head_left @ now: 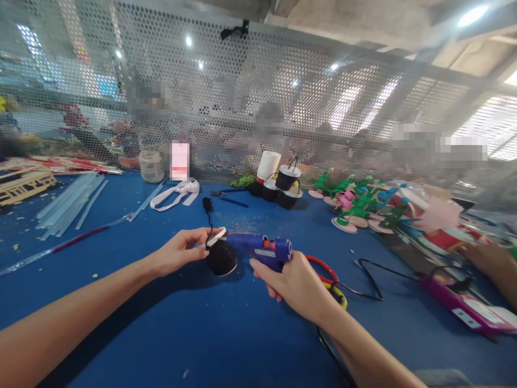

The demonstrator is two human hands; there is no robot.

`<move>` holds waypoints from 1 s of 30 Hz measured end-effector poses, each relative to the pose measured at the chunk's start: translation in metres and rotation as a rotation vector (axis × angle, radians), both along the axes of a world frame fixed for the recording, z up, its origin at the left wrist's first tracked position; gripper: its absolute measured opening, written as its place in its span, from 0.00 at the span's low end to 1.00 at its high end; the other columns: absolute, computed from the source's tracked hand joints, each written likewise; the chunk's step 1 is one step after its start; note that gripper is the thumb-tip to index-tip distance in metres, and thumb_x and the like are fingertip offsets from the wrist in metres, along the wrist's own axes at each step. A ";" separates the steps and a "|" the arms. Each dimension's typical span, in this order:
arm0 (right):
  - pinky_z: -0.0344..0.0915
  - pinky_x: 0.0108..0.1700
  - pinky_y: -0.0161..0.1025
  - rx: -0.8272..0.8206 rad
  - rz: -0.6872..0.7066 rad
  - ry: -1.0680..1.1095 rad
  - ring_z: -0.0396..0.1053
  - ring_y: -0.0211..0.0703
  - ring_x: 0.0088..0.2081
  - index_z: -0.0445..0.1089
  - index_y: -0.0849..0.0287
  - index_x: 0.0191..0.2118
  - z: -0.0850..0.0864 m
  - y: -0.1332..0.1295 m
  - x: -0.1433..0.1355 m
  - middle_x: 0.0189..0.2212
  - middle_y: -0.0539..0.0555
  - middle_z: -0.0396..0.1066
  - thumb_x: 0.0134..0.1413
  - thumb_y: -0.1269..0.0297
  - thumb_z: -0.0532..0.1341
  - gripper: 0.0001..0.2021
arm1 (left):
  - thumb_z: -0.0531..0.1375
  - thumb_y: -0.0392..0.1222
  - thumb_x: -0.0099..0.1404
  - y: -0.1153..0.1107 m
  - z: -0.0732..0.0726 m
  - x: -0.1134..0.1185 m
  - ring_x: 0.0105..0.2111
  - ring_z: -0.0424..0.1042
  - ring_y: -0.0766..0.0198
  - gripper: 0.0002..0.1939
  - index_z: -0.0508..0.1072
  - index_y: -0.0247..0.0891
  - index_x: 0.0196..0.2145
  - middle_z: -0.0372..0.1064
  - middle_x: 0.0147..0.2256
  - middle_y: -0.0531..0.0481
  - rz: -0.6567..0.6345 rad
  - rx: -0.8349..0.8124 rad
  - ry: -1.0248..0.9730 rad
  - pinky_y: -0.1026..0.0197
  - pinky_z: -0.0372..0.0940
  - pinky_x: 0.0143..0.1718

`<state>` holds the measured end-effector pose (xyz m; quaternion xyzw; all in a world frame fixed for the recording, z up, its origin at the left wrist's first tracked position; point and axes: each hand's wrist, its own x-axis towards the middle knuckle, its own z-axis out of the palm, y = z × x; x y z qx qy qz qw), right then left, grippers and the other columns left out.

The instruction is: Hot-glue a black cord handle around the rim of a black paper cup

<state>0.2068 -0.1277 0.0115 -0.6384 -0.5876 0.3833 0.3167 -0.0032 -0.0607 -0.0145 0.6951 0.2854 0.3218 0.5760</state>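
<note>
Between the fingers and thumb of my left hand [183, 249] is a small black cup [221, 257] with a white rim, tilted on its side above the blue table [242, 334]. A black cord with a dark tuft [207, 205] at its end runs up from the cup. My right hand [293, 280] is wrapped round the grip of a blue glue gun [262, 249]. The gun's nozzle points left and meets or nearly meets the cup's white rim; whether they touch is hard to tell.
Glue sticks [70, 205] and a glass jar [152, 166] are at left. Pliers [230, 198], stacked white cups [269, 165] and black cups [287, 178] stand behind. Green figures [359, 205], a purple power strip [464, 304] and another person's hand [488, 258] are at right.
</note>
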 end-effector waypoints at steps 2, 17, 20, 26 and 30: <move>0.56 0.14 0.30 0.029 -0.012 -0.012 0.56 0.32 0.11 0.62 0.60 0.17 0.000 0.002 0.001 0.07 0.45 0.57 0.42 0.58 0.57 0.12 | 0.58 0.39 0.54 0.000 -0.001 -0.001 0.56 0.50 0.50 0.13 0.56 0.35 0.19 0.62 0.50 0.40 -0.009 0.008 -0.004 0.52 0.47 0.51; 0.56 0.20 0.28 0.132 -0.226 0.231 0.62 0.30 0.20 0.65 0.63 0.22 -0.010 0.059 0.036 0.20 0.50 0.67 0.43 0.65 0.60 0.07 | 0.54 0.34 0.54 -0.003 0.007 -0.001 0.52 0.57 0.53 0.09 0.55 0.36 0.20 0.58 0.52 0.38 -0.015 0.142 0.100 0.51 0.51 0.49; 0.57 0.19 0.29 0.059 -0.230 0.140 0.61 0.30 0.18 0.64 0.63 0.20 -0.016 0.079 0.033 0.19 0.52 0.67 0.49 0.64 0.55 0.11 | 0.53 0.33 0.53 -0.003 0.008 -0.002 0.52 0.58 0.54 0.09 0.54 0.36 0.20 0.58 0.52 0.39 -0.001 0.194 0.156 0.52 0.52 0.48; 0.66 0.33 0.40 -0.090 -0.248 -0.131 0.67 0.39 0.33 0.64 0.64 0.42 -0.034 0.110 0.027 0.37 0.55 0.67 0.55 0.61 0.53 0.13 | 0.52 0.34 0.54 -0.007 0.010 -0.002 0.52 0.57 0.55 0.08 0.54 0.37 0.20 0.63 0.49 0.41 -0.005 0.281 0.233 0.55 0.53 0.47; 0.59 0.45 0.49 -0.023 -0.258 -0.341 0.62 0.51 0.46 0.66 0.66 0.40 -0.032 0.111 0.023 0.45 0.62 0.63 0.52 0.67 0.56 0.10 | 0.51 0.34 0.53 -0.010 0.013 0.000 0.52 0.57 0.54 0.08 0.53 0.37 0.20 0.65 0.46 0.40 -0.004 0.311 0.272 0.57 0.55 0.45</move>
